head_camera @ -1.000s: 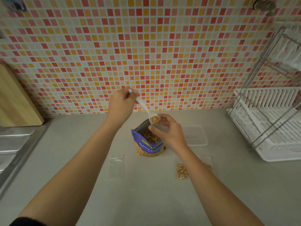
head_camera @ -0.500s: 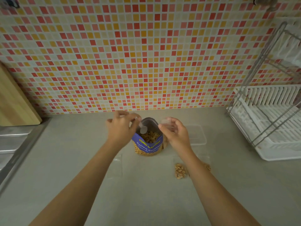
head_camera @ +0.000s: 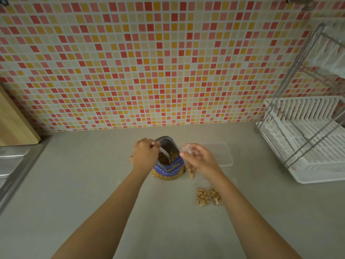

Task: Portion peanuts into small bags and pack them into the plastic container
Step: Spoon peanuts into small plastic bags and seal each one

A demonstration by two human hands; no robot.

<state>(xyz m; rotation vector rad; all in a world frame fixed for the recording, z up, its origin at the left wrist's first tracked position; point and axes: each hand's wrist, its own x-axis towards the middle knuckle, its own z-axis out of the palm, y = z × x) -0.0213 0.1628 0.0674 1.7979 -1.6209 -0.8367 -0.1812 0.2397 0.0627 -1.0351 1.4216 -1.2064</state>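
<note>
digging into the peanut bag [head_camera: 169, 170] there, the left hand [head_camera: 144, 156] had its fingers curled tight round the handle end of the white spoon [head_camera: 163, 151], and the spoon's shaft slanted down from those fingers into the open mouth of the bag, its bowl sunk among the nuts and out of sight. the blue bag stood upright on the grey counter [head_camera: 93, 193], right in the middle, between the two hands, the left hand's knuckles just at its left rim. over on the other side, the right hand [head_camera: 200, 159] pinched a small clear bag [head_camera: 190, 171] by its top edge, fingertips [head_camera: 183, 155] and thumb closed on the plastic near the peanut bag's right rim, the other fingers loosely bent; the little bag hung down from that pinch beside the big bag's right flank, a small heap of peanuts gathered in its bottom. whether it touched the big bag, could not tell. just behind the right hand lay the clear plastic container [head_camera: 222, 155], flat on the counter. nearer the camera, by the right forearm, two filled small bags [head_camera: 202, 197] lay side by side on the counter, well apart from the fingers of either hand. off to the right stood a white dish rack [head_camera: 313, 146] with a wire frame, off to the left a wooden board [head_camera: 15, 124] leaned at the tiled wall [head_camera: 168, 62] by a steel sink edge [head_camera: 11, 161].
</note>
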